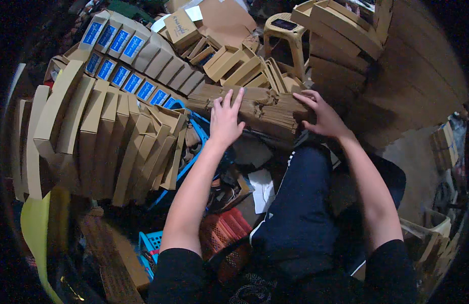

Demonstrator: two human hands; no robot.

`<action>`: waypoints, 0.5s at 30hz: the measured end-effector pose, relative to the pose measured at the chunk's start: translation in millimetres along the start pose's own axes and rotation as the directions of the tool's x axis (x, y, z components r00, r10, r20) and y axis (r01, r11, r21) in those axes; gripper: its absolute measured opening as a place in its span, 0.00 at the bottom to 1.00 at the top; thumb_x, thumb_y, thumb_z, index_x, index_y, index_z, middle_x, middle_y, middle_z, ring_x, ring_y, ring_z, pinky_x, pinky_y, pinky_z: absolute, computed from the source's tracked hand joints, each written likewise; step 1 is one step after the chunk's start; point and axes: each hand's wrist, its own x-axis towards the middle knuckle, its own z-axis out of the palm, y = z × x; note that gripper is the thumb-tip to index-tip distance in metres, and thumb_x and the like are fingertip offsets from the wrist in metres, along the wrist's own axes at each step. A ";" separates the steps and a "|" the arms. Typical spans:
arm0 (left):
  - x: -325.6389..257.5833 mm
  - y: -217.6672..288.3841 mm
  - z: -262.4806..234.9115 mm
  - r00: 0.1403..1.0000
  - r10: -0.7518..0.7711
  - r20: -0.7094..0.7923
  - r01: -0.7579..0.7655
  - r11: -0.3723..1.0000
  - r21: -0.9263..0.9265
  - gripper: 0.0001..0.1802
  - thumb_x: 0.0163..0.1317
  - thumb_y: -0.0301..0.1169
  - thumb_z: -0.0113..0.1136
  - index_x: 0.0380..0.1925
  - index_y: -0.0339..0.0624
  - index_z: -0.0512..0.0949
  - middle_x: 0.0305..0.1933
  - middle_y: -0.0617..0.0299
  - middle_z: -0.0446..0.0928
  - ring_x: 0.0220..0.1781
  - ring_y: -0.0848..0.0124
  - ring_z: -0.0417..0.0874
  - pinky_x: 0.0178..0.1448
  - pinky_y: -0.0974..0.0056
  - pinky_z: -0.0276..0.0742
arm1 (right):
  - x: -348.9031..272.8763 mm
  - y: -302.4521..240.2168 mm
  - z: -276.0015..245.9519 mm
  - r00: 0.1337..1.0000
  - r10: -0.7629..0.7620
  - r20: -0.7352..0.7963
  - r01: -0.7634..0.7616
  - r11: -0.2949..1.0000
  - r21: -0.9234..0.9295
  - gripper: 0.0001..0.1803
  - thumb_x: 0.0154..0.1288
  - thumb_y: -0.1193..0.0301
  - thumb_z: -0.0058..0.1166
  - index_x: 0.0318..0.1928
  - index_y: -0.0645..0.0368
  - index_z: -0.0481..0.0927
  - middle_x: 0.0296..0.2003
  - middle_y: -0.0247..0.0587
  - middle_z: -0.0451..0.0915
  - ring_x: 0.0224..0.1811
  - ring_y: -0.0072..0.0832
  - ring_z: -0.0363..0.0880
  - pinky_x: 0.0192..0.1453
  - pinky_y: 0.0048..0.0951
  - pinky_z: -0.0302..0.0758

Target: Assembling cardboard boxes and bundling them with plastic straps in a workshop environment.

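Observation:
A thick stack of flat brown cardboard pieces [262,109] lies in front of me, its layered edges facing me. My left hand [226,115] rests at the stack's left part with its fingers spread. Over the stack's right end, my right hand [323,115] has its fingers stretched out and thumb apart, the fingertips at the top edge. Neither hand grips anything that I can see. Just beyond the stack lie several open cardboard box trays [239,68], tilted against one another.
To the left stand many upright cardboard boxes [100,111] and rows of blue-labelled boxes [120,43]. A blue crate [196,126] is beside my left forearm, a red basket [227,230] below it. A beige stool [290,33] holds a phone [284,24]. Large cardboard sheets [412,76] lean at right.

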 end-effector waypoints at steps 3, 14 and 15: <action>2.0 -8.6 -1.7 0.998 -0.005 -0.064 0.006 1.000 0.024 0.67 0.39 0.31 0.85 0.82 0.58 0.57 0.72 0.51 0.67 0.65 0.43 0.70 0.70 0.44 0.73 | -10.5 -25.8 4.9 0.999 0.012 -0.052 -0.015 0.998 -0.061 0.62 0.40 0.59 0.85 0.78 0.41 0.65 0.73 0.53 0.63 0.74 0.54 0.69 0.78 0.49 0.70; 35.5 -40.7 9.6 0.970 0.244 -0.012 -0.243 0.968 0.061 0.64 0.37 0.43 0.87 0.75 0.43 0.60 0.74 0.56 0.66 0.78 0.54 0.65 0.80 0.33 0.52 | 11.9 -27.6 49.6 0.937 0.261 -0.233 -0.305 0.936 -0.177 0.55 0.40 0.65 0.82 0.74 0.40 0.69 0.62 0.53 0.69 0.66 0.55 0.73 0.66 0.50 0.79; 39.4 -41.6 8.9 0.968 0.251 -0.021 -0.249 0.966 0.067 0.64 0.37 0.43 0.87 0.75 0.43 0.60 0.74 0.56 0.66 0.78 0.54 0.65 0.80 0.33 0.52 | 10.7 -28.7 44.9 0.936 0.255 -0.243 -0.302 0.936 -0.180 0.55 0.40 0.65 0.82 0.74 0.40 0.69 0.62 0.53 0.69 0.66 0.55 0.73 0.66 0.50 0.79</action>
